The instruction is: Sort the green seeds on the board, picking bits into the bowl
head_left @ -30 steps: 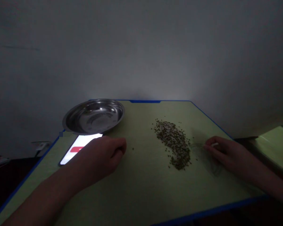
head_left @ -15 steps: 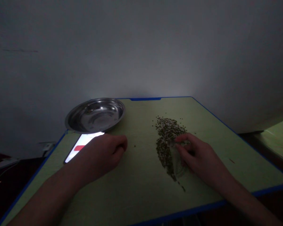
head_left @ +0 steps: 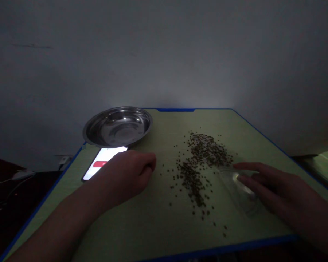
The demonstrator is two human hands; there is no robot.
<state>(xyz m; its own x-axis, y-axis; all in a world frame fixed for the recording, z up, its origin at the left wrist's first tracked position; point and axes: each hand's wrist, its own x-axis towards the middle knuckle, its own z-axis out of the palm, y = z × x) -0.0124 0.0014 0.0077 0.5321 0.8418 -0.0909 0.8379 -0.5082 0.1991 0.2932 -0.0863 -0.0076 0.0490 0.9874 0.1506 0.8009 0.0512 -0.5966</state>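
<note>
My left hand [head_left: 133,169] is closed in a loose fist over the table, beside a lit phone [head_left: 104,162]. Whatever its curled fingers might hold is hidden. On the right, thumb and forefinger of my right hand [head_left: 273,193] grip a clear plastic container [head_left: 244,202], see-through and hard to make out, at the table surface. Just left of it lie small dark greenish grains [head_left: 209,151], like mung beans, in a far heap. A nearer, looser patch of the same grains [head_left: 192,182] trails toward the front edge.
A shallow steel basin [head_left: 120,127] stands at the back left, its near rim just behind the phone. The pale green table [head_left: 158,225] has a blue edge and meets a grey wall [head_left: 164,54]. Cables and a plug [head_left: 64,160] are beyond its left side.
My right hand swept the clear container left into the grains, then drew back right. The single heap is now split and more scattered, with grains spread left and forward. My left hand stays closed.
</note>
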